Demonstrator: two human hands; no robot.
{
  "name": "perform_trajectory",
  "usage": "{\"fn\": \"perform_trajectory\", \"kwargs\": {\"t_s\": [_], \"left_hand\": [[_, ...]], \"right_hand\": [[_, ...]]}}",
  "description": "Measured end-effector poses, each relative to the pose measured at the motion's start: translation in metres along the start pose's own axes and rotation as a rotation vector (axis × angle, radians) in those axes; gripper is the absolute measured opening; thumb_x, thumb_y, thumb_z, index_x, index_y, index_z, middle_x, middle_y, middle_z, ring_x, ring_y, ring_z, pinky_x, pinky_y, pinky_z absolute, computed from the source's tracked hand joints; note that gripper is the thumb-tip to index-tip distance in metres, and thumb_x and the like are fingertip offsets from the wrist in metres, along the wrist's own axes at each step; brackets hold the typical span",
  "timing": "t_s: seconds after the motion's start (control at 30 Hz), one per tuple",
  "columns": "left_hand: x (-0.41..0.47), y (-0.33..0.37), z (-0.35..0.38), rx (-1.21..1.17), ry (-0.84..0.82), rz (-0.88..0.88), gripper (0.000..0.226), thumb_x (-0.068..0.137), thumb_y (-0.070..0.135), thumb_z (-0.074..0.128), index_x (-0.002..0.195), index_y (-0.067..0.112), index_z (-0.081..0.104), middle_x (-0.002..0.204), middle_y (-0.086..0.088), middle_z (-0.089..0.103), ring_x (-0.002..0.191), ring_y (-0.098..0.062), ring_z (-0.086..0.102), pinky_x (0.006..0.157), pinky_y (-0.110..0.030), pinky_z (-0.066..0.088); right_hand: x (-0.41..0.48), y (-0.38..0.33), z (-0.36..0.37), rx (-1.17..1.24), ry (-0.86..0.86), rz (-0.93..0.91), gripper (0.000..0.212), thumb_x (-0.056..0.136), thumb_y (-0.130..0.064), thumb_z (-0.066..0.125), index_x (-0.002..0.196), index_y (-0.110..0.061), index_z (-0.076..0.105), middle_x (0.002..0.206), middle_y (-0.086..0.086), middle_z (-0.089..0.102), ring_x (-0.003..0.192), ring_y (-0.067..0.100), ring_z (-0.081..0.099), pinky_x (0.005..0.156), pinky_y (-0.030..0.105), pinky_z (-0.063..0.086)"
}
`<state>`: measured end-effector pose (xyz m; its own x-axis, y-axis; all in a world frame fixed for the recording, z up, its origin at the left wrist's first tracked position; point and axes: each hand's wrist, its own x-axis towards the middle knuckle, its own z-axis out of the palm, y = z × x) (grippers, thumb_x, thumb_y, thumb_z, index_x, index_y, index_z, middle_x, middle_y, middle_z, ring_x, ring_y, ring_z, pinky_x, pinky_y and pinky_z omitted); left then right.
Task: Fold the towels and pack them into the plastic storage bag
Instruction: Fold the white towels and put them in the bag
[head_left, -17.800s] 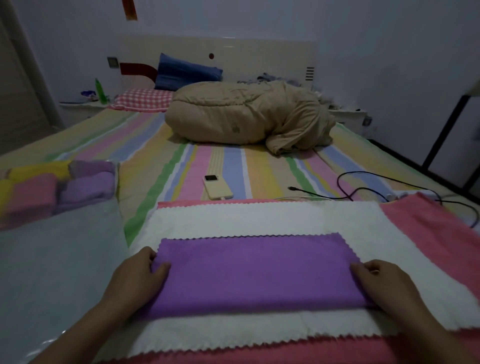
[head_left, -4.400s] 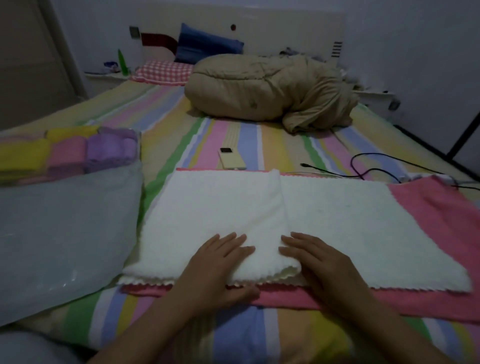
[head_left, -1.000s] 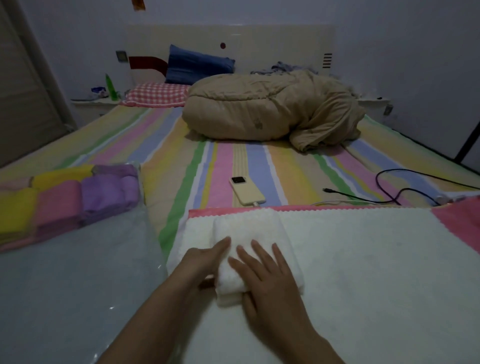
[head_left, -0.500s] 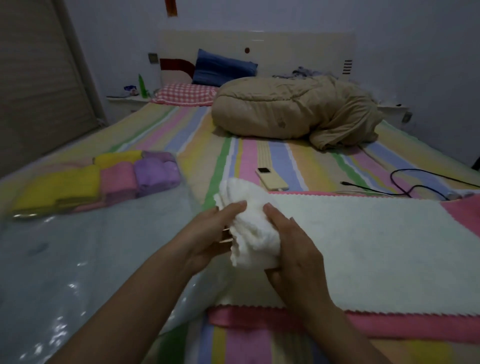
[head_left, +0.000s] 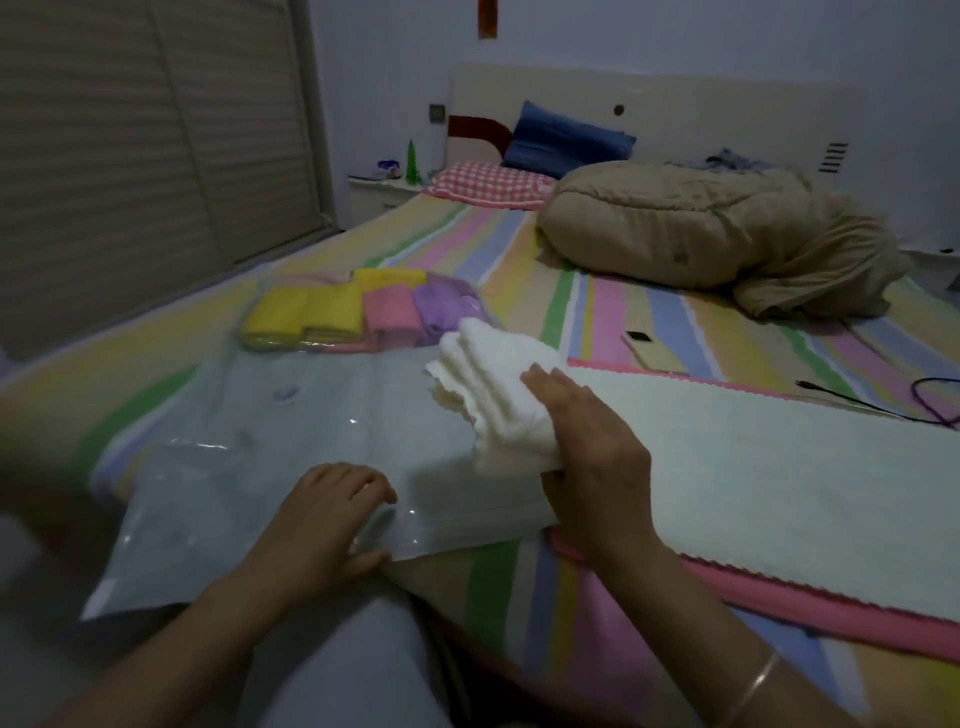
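Observation:
My right hand (head_left: 592, 462) grips a folded white towel (head_left: 493, 395) and holds it above the clear plastic storage bag (head_left: 249, 467). My left hand (head_left: 327, 514) pinches the bag's near edge, thumb under it and fingers on top. Folded yellow, pink and purple towels (head_left: 358, 312) lie packed at the bag's far end. Another white towel (head_left: 753, 467) lies flat on a pink towel (head_left: 779, 608) to the right.
The bed has a striped sheet (head_left: 597, 312). A tan rolled quilt (head_left: 701, 234) lies at the back. A phone (head_left: 649, 351) and a black cable (head_left: 883, 405) lie past the flat towels. A wardrobe (head_left: 130, 145) stands at the left.
My left hand let go of the folded white towel and took hold of the bag's near edge. My right hand carried the towel left, over the bag. The view turned left.

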<state>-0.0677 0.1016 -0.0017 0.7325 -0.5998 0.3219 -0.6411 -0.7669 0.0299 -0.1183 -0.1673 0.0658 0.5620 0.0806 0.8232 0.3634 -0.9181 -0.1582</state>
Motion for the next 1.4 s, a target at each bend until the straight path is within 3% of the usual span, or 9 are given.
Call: {"fn": "perform_trajectory", "kwargs": {"t_s": [0.17, 0.3, 0.4, 0.53, 0.7, 0.9, 1.07, 1.23, 1.4], "left_hand": [[-0.01, 0.001, -0.014, -0.085, 0.123, -0.096, 0.018, 0.08, 0.043, 0.048, 0.086, 0.034, 0.063, 0.081, 0.017, 0.064, 0.069, -0.009, 0.064, 0.052, -0.024, 0.045], [0.01, -0.001, -0.032, -0.324, 0.104, -0.305, 0.017, 0.085, 0.042, 0.06, 0.08, 0.034, 0.074, 0.068, 0.02, 0.069, 0.061, 0.004, 0.063, 0.06, -0.025, 0.052], [0.036, -0.005, -0.057, -0.755, -0.043, -0.451, 0.02, 0.087, 0.018, 0.068, 0.07, 0.024, 0.077, 0.064, 0.01, 0.072, 0.059, -0.002, 0.068, 0.062, -0.027, 0.057], [0.049, -0.017, -0.085, -0.963, -0.077, -0.582, 0.038, 0.083, -0.016, 0.057, 0.063, 0.014, 0.07, 0.062, -0.001, 0.063, 0.05, -0.003, 0.056, 0.046, -0.013, 0.044], [0.055, -0.021, -0.073, -0.824, 0.0, -0.61, 0.012, 0.081, 0.02, 0.072, 0.072, 0.017, 0.079, 0.066, 0.001, 0.073, 0.059, -0.005, 0.061, 0.058, -0.025, 0.05], [0.065, -0.018, -0.081, -0.972, 0.216, -0.599, 0.017, 0.086, 0.019, 0.069, 0.076, 0.006, 0.076, 0.069, -0.004, 0.074, 0.061, -0.014, 0.069, 0.05, -0.024, 0.052], [0.07, -0.012, -0.096, -1.015, 0.243, -0.516, 0.017, 0.087, 0.018, 0.068, 0.077, 0.006, 0.076, 0.072, -0.005, 0.074, 0.06, -0.011, 0.068, 0.05, -0.023, 0.051], [0.066, -0.01, -0.104, -1.068, 0.206, -0.469, 0.016, 0.087, 0.019, 0.068, 0.081, 0.007, 0.076, 0.074, -0.003, 0.075, 0.064, -0.013, 0.069, 0.053, -0.023, 0.052], [0.063, -0.008, -0.108, -1.129, 0.262, -0.44, 0.014, 0.085, 0.018, 0.07, 0.081, 0.007, 0.077, 0.074, -0.004, 0.075, 0.066, -0.013, 0.069, 0.055, -0.02, 0.05]], "right_hand": [[-0.011, -0.008, 0.018, 0.077, -0.068, 0.188, 0.077, 0.06, 0.005, 0.063, 0.131, -0.024, 0.057, 0.122, 0.001, 0.066, 0.107, 0.022, 0.064, 0.08, 0.028, 0.054], [0.001, -0.023, 0.011, 0.282, 0.16, 0.358, 0.06, 0.074, -0.002, 0.062, 0.127, -0.029, 0.051, 0.099, 0.005, 0.07, 0.087, 0.022, 0.064, 0.062, 0.018, 0.038], [0.003, -0.048, 0.012, 0.323, 0.276, 0.092, 0.059, 0.078, 0.004, 0.062, 0.133, -0.013, 0.053, 0.129, 0.01, 0.061, 0.12, 0.022, 0.057, 0.094, 0.034, 0.049], [-0.031, -0.043, 0.059, -0.004, -0.014, -0.514, 0.051, 0.084, -0.007, 0.069, 0.133, -0.014, 0.056, 0.143, 0.009, 0.048, 0.137, 0.03, 0.039, 0.103, 0.05, 0.041], [-0.065, -0.035, 0.097, -0.04, -0.154, -0.56, 0.03, 0.098, -0.014, 0.045, 0.122, -0.013, 0.062, 0.137, 0.013, 0.055, 0.134, 0.033, 0.042, 0.1, 0.051, 0.043], [-0.071, -0.039, 0.097, -0.137, -0.238, -0.594, 0.039, 0.099, -0.015, 0.035, 0.126, -0.017, 0.063, 0.137, 0.005, 0.056, 0.126, 0.029, 0.052, 0.099, 0.044, 0.042], [-0.058, -0.045, 0.106, -0.114, -0.348, -0.469, 0.049, 0.083, -0.025, 0.055, 0.132, -0.019, 0.057, 0.138, 0.004, 0.055, 0.117, 0.028, 0.059, 0.088, 0.037, 0.048], [-0.021, -0.063, 0.114, 0.039, -0.286, 0.093, 0.073, 0.065, -0.012, 0.08, 0.133, -0.02, 0.055, 0.114, 0.008, 0.067, 0.092, 0.024, 0.066, 0.069, 0.034, 0.055], [0.028, -0.085, 0.144, 0.136, -0.237, 0.388, 0.023, 0.081, -0.017, 0.066, 0.104, -0.015, 0.063, 0.094, 0.007, 0.065, 0.083, 0.027, 0.063, 0.066, 0.034, 0.047]]}}
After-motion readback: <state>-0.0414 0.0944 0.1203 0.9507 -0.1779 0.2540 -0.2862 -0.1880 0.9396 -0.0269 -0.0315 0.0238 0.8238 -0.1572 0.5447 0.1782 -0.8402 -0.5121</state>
